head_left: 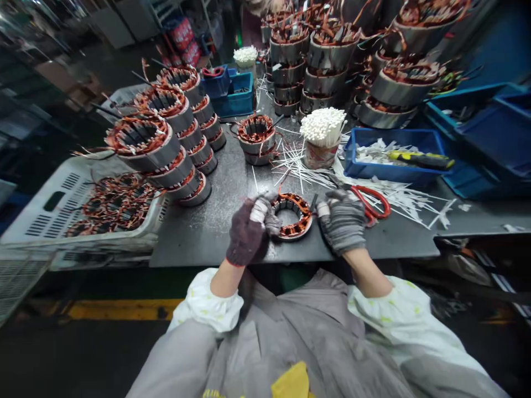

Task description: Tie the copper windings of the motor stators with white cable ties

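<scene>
A small motor stator (305, 228) with copper windings lies on the metal table near its front edge. My left hand (251, 228), in a dark glove with pale wrapped fingers, is closed at the left rim of that stator. To its right is my right hand (343, 222) in a grey striped glove, its fingers curled. A short dark strip (314, 202) shows by its fingertips; what the fingers hold is hidden. Red-handled scissors (384, 205) lie beside the right hand.
Behind stand a tub of white sticks (323, 128), loose sticks, and another stator (256, 145). Stacked stators (145, 146) rise at left beside a white crate (45, 190). A blue bin (375, 171) bears a yellow-black tool (421, 159). More stacks (327, 80) stand at the back.
</scene>
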`<act>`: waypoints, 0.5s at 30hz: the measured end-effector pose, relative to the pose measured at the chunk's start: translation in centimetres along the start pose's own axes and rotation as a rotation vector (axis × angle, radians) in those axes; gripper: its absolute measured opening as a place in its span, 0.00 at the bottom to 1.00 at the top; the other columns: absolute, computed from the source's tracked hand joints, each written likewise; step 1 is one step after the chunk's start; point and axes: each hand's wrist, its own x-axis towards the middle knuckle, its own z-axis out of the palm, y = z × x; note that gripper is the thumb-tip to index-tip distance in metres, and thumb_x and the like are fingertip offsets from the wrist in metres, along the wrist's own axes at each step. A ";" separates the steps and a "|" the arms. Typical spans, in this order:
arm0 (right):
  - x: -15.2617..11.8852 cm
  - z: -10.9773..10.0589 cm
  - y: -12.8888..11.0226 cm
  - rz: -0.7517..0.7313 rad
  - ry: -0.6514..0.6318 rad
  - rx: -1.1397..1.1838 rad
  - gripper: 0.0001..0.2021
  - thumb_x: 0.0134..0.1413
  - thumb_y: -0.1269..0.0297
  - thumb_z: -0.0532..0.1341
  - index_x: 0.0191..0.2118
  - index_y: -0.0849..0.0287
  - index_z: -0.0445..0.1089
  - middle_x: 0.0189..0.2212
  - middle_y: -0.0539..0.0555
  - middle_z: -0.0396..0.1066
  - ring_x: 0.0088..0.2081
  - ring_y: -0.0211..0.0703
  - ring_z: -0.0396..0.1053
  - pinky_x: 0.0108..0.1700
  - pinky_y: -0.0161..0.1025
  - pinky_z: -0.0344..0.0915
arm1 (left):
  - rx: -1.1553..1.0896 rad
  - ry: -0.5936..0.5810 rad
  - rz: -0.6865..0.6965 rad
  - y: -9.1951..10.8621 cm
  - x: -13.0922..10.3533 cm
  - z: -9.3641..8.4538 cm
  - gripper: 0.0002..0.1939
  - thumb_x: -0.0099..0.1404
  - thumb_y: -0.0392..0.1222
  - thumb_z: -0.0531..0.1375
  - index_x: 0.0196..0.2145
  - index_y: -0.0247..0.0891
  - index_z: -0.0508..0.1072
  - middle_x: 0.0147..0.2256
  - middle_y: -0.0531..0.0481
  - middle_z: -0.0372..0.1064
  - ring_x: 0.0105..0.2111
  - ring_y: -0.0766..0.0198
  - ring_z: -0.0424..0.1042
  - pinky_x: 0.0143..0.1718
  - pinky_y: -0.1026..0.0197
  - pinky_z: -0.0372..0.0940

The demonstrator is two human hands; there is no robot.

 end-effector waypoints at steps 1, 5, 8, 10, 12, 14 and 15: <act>0.1 0.5 0.5 0.006 -0.061 -0.003 0.15 0.64 0.60 0.53 0.39 0.64 0.74 0.43 0.69 0.76 0.49 0.64 0.70 0.54 0.65 0.64 | -0.139 0.011 -0.077 0.3 0.0 0.1 0.24 0.72 0.59 0.52 0.50 0.38 0.75 0.26 0.50 0.74 0.23 0.65 0.73 0.30 0.59 0.72; 0.5 -0.3 1.2 0.040 -0.017 0.048 0.19 0.61 0.56 0.58 0.50 0.65 0.72 0.54 0.70 0.71 0.56 0.66 0.66 0.58 0.66 0.61 | -0.245 0.038 -0.124 0.5 -1.2 -0.3 0.27 0.73 0.61 0.48 0.54 0.40 0.73 0.32 0.47 0.76 0.23 0.66 0.71 0.28 0.58 0.72; 0.5 -3.4 0.3 -0.186 0.023 0.144 0.19 0.63 0.59 0.58 0.55 0.62 0.71 0.58 0.65 0.69 0.61 0.60 0.62 0.63 0.59 0.58 | 0.005 0.016 0.043 -0.2 -2.9 -0.6 0.28 0.73 0.61 0.47 0.60 0.44 0.68 0.50 0.42 0.75 0.44 0.56 0.77 0.47 0.49 0.74; 0.6 -5.3 -0.8 -0.472 -0.150 0.224 0.16 0.66 0.60 0.56 0.53 0.59 0.73 0.55 0.61 0.72 0.61 0.56 0.63 0.64 0.55 0.58 | 0.124 -0.042 0.104 -0.9 -3.8 -0.8 0.27 0.67 0.62 0.57 0.56 0.43 0.71 0.55 0.42 0.72 0.56 0.50 0.71 0.59 0.45 0.67; 1.1 -6.2 -2.0 -0.670 -0.388 0.240 0.16 0.68 0.57 0.55 0.50 0.59 0.75 0.51 0.60 0.75 0.57 0.56 0.65 0.60 0.54 0.60 | 0.278 -0.023 0.177 -1.6 -4.4 -0.8 0.26 0.65 0.59 0.61 0.54 0.41 0.73 0.57 0.42 0.71 0.61 0.49 0.66 0.65 0.43 0.60; 1.9 -6.4 -2.8 -0.721 -0.534 0.186 0.18 0.68 0.54 0.54 0.45 0.59 0.77 0.45 0.59 0.77 0.51 0.54 0.68 0.56 0.53 0.62 | 0.474 0.080 0.267 -2.0 -5.3 -0.9 0.25 0.68 0.56 0.60 0.56 0.38 0.71 0.55 0.40 0.72 0.60 0.49 0.67 0.63 0.43 0.61; 2.3 -6.3 -3.0 -0.701 -0.553 0.161 0.18 0.67 0.51 0.56 0.42 0.57 0.78 0.42 0.57 0.78 0.47 0.52 0.69 0.54 0.51 0.63 | 0.560 0.132 0.301 -1.9 -5.9 -0.9 0.24 0.69 0.53 0.60 0.57 0.37 0.70 0.53 0.39 0.73 0.58 0.50 0.69 0.61 0.44 0.63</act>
